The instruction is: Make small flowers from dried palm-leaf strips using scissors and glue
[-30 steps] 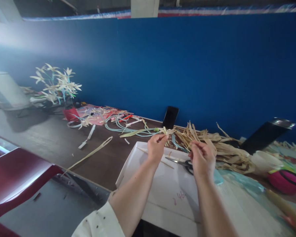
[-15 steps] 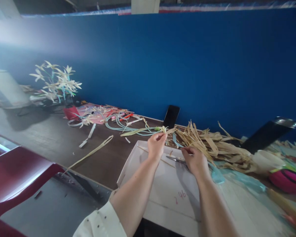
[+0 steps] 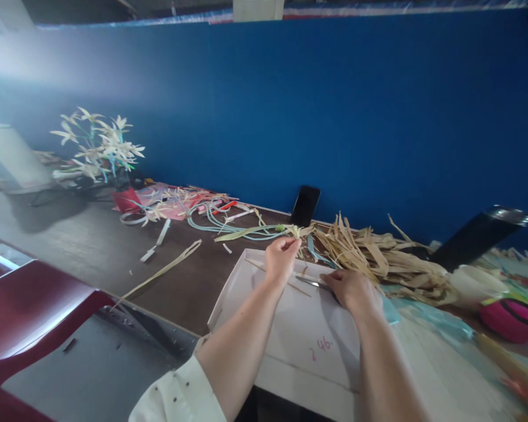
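My left hand (image 3: 283, 257) is closed in a pinch on a small pale husk flower (image 3: 296, 232), held above the far edge of a white cardboard box lid (image 3: 286, 334). To its right and a little lower, my right hand (image 3: 354, 291) is closed around scissors (image 3: 310, 282). Their metal blades point left over the lid, and the handles are mostly hidden by my fingers. A thin stick (image 3: 298, 289) lies on the lid near the blades. Just beyond my right hand is a pile of dried husk strips (image 3: 378, 258).
A black phone (image 3: 305, 205) leans against the blue partition (image 3: 356, 117). A dark flask (image 3: 479, 237), white cup (image 3: 477, 284) and pink pouch (image 3: 510, 319) stand right. Leftward are pale cord loops (image 3: 198, 220), a husk-flower arrangement (image 3: 108, 143) and a red chair (image 3: 39, 310).
My left hand has shifted slightly right with the husk flower. My right hand has turned and moved slightly right and down, with its fingers now closer over the scissors.
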The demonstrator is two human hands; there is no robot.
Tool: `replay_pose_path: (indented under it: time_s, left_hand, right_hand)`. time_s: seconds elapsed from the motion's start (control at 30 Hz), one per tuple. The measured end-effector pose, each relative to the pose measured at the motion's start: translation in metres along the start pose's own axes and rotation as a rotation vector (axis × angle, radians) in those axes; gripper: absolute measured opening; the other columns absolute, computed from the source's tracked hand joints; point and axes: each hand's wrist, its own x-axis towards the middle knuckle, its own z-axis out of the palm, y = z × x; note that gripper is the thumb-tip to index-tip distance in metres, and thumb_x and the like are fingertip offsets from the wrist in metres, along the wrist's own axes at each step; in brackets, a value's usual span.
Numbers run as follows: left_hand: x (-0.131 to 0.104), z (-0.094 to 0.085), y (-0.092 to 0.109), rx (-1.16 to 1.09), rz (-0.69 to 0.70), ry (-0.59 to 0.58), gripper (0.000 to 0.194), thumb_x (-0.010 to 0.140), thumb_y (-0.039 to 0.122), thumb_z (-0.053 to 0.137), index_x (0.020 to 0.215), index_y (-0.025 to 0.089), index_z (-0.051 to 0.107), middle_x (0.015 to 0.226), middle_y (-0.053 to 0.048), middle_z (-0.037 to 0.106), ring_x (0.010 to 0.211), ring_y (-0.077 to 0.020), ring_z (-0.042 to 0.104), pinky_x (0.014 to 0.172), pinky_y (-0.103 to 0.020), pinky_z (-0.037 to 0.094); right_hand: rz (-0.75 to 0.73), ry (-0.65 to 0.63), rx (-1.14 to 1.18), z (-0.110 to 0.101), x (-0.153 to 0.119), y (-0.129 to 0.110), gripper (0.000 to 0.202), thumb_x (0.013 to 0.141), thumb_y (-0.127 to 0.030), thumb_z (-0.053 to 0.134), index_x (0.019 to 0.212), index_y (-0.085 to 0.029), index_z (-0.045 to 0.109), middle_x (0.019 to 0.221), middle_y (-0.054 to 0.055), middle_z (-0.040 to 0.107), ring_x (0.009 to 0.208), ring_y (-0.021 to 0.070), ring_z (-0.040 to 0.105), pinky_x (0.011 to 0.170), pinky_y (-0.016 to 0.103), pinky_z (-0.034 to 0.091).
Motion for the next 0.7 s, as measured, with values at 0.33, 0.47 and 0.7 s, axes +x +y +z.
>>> replay_pose_path:
  time_s: [0.33, 0.47, 0.7]
  left_hand:
    - [-0.002, 0.000, 0.000, 0.030, 0.001, -0.037, 0.025, 0.068, 0.036, 0.062, 0.078, 0.014, 0.069, 0.072, -0.004, 0.067, 0.067, -0.0134, 0.058, 0.063, -0.023, 0.041]
    - [-0.002, 0.000, -0.001, 0.041, -0.001, -0.039, 0.025, 0.069, 0.037, 0.062, 0.077, 0.015, 0.069, 0.070, -0.003, 0.066, 0.065, -0.0128, 0.056, 0.063, -0.023, 0.041]
    - [-0.002, 0.000, -0.002, 0.017, 0.013, -0.049, 0.025, 0.068, 0.038, 0.062, 0.074, 0.014, 0.068, 0.063, -0.001, 0.061, 0.058, -0.0103, 0.051, 0.059, -0.021, 0.038]
  right_hand:
    - [-0.130, 0.030, -0.027, 0.015, 0.003, -0.001, 0.024, 0.073, -0.044, 0.051, 0.077, -0.029, 0.069, 0.077, 0.005, 0.066, 0.071, 0.0230, 0.059, 0.054, 0.029, 0.031]
    - [-0.170, 0.102, 0.092, 0.015, 0.006, 0.000, 0.023, 0.074, -0.039, 0.051, 0.071, -0.023, 0.068, 0.071, 0.007, 0.065, 0.068, 0.0217, 0.057, 0.054, 0.029, 0.031]
    - [-0.035, 0.072, 1.064, 0.009, 0.008, -0.002, 0.031, 0.065, -0.049, 0.065, 0.077, -0.020, 0.065, 0.067, 0.000, 0.060, 0.061, 0.0130, 0.053, 0.047, 0.021, 0.034]
